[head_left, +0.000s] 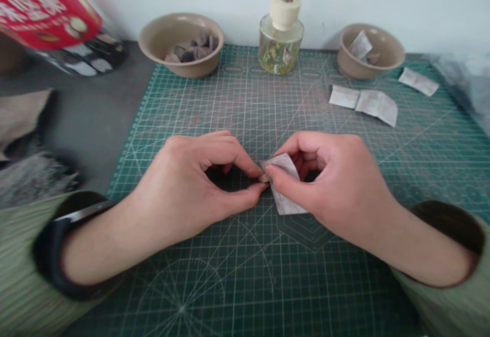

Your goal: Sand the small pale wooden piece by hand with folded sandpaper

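In the middle of the head view, a small flat whitish packet (288,205), like a paper sachet, is held just above the mat. My right hand (337,173) pinches it between thumb and fingers, the thumb lying across its face. My left hand (195,178) has thumb and forefinger pressed together at the packet's left edge, closed on a small pale bit there that looks like its corner. Both sets of fingertips almost touch. Whether anything is inside the packet, I cannot tell.
A green cutting mat (229,286) lies under both hands. Behind stand a bowl of dark brownish pieces (181,66), a glass diffuser bottle (281,46) and a second bowl (369,66) with packets. Joined packets (377,104) and a single packet (418,81) lie right. A red bag (49,13) stands left.
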`<action>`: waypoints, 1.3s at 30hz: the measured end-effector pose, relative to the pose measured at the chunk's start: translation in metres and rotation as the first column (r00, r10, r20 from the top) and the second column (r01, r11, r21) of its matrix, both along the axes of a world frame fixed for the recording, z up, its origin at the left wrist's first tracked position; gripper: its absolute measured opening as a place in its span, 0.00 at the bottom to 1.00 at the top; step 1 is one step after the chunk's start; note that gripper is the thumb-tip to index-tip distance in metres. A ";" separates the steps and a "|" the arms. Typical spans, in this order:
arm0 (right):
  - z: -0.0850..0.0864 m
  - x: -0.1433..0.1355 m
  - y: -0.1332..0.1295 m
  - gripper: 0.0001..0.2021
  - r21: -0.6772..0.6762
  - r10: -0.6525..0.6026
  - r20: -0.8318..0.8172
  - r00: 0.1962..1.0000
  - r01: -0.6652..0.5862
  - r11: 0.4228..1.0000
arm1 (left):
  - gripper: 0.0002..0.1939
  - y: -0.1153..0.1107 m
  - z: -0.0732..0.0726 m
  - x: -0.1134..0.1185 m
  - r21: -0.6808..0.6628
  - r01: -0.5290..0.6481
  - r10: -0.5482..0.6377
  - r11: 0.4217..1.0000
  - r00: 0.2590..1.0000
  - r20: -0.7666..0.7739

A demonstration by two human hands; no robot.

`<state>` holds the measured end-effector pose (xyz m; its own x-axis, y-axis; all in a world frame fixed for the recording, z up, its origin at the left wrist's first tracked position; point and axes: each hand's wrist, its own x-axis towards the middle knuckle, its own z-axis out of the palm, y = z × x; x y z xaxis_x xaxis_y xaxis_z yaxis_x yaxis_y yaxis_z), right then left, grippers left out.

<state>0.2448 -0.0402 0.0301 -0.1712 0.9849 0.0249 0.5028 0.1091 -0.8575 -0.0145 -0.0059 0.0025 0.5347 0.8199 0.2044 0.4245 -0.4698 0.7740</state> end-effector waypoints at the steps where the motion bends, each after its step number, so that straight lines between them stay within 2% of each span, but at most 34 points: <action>1: 0.000 0.000 0.000 0.08 -0.004 0.008 -0.002 1.000 -0.008 1.000 | 0.05 0.000 0.000 0.000 0.001 0.000 0.000 1.000 1.000 -0.003; 12: 0.003 0.002 -0.004 0.07 -0.023 0.001 0.028 1.000 -0.001 1.000 | 0.04 -0.008 0.000 0.005 -0.020 -0.055 0.054 0.998 0.998 -0.012; 18: 0.006 0.001 -0.004 0.07 -0.072 -0.009 0.032 0.999 0.011 0.997 | 0.07 -0.017 0.002 0.010 0.036 -0.091 0.091 0.995 0.996 0.007; 23: 0.010 0.000 -0.005 0.07 -0.058 -0.014 0.057 0.998 0.018 0.998 | 0.08 -0.019 0.002 0.013 0.076 -0.125 0.125 0.989 0.992 0.004; 32: 0.011 0.001 -0.003 0.08 -0.077 0.018 0.101 0.995 -0.011 0.997 | 0.08 -0.017 0.004 0.010 0.031 -0.077 0.076 0.997 0.997 0.026; 39: 0.010 0.001 -0.005 0.08 -0.026 0.013 0.121 0.993 -0.010 1.000 | 0.07 -0.017 0.005 0.009 0.038 -0.067 0.066 0.997 0.998 0.011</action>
